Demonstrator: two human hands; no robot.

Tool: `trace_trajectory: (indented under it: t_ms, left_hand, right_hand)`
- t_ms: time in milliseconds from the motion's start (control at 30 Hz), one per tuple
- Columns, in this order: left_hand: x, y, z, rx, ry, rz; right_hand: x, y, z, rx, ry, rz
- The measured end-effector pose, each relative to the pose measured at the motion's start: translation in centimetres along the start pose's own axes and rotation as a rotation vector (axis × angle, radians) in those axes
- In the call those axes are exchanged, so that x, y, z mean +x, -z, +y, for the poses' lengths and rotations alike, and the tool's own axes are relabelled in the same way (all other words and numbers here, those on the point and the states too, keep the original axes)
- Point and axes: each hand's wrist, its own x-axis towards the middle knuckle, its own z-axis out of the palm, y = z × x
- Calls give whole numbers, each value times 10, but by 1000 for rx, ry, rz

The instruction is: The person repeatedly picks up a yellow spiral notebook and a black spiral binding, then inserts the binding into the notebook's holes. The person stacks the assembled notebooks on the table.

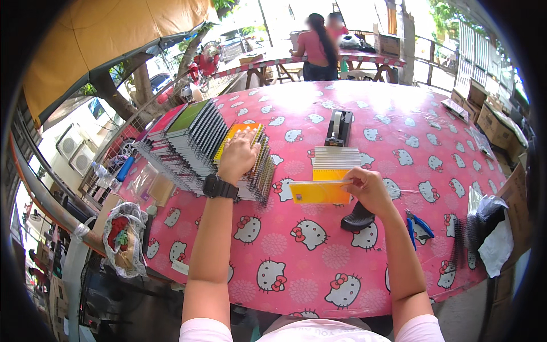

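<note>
Okay, left hand [240, 153] lies flat on notebook stack [257, 179], fingers slightly spread; right hand [366, 187] pinches yellow notebook [319, 192] at its right edge, over pink table [310, 242], near tape dispenser [339, 128].

Open-air workshop w/ tarp [102, 45] overhead, tree trunk [109, 92] alongside. Signs: stacked wire-bound notebks [196, 137], pliers [411, 229] & tape disp. [342, 134] on pink counter [336, 256], cardboard bxs [491, 124] at R, co-workers [318, 52] at 2nd counter [273, 60] in bkgd.
</note>
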Motion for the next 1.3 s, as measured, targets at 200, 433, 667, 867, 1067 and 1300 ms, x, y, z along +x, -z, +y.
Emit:
trace_trajectory:
  t_ms: [200, 433, 667, 867, 1067, 1300]
  left_hand:
    - [-65, 29, 102, -441, -494, 176]
    - [-145, -70, 139, -529, -452, 79]
    - [-148, -66, 121, -648, -482, 79]
    - [-144, -73, 131, -556, -510, 152]
    - [-139, -68, 129, -608, -474, 159]
    - [-131, -74, 124, -618, -497, 106]
  right_hand:
    - [-30, -20, -5, 81, -66, -59]
    - [-73, -44, 16, -23, 7, -26]
    - [-86, 53, 23, -164, -193, 252]
    - [-173, 193, 80, -1161, -726, 580]
    - [-211, 209, 122, -1159, -862, 555]
    - [-175, 211, 89, -1178, -702, 642]
